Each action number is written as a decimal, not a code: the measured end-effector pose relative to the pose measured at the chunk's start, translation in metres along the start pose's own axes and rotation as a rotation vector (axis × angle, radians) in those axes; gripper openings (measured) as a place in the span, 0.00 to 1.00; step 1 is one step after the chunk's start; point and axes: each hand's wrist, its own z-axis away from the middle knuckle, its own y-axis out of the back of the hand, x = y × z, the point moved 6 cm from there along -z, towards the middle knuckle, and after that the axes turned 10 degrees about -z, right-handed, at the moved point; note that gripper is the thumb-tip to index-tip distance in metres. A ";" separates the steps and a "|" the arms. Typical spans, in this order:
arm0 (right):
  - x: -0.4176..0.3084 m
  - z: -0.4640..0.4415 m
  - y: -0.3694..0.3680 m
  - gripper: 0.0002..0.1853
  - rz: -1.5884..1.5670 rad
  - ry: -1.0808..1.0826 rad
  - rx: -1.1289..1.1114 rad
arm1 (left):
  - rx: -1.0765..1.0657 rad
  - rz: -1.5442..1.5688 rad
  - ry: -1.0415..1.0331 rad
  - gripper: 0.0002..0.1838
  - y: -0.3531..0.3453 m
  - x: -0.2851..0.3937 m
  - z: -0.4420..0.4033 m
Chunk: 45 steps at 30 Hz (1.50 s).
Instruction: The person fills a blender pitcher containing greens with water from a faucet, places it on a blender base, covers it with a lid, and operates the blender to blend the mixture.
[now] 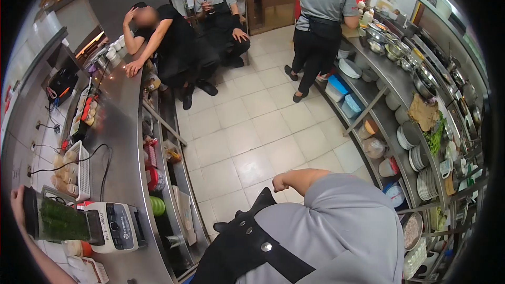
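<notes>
At the far left edge, my left hand (pixel 18 205) is wrapped against the dark lid end of a blender jar (pixel 66 222) filled with green, leafy-looking contents. The jar sits on a white blender base (pixel 118 226) with a dark control panel, on the steel counter. My right hand (pixel 281 182) is held in front of my body over the tiled floor, its fingers curled, with nothing visible in them. My grey sleeve and black apron fill the lower middle.
Left, the steel counter (pixel 118 121) carries a white basket (pixel 81 171) of jars and a looping cable. Two seated people (pixel 181 47) (pixel 221 18) are beyond it. Another person (pixel 323 16) stands at the right counter, above shelves of plates (pixel 426 184) and tubs.
</notes>
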 end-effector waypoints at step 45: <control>-0.041 -0.055 0.027 0.24 0.212 0.264 -0.200 | 0.103 -0.306 0.009 0.46 0.006 0.014 0.013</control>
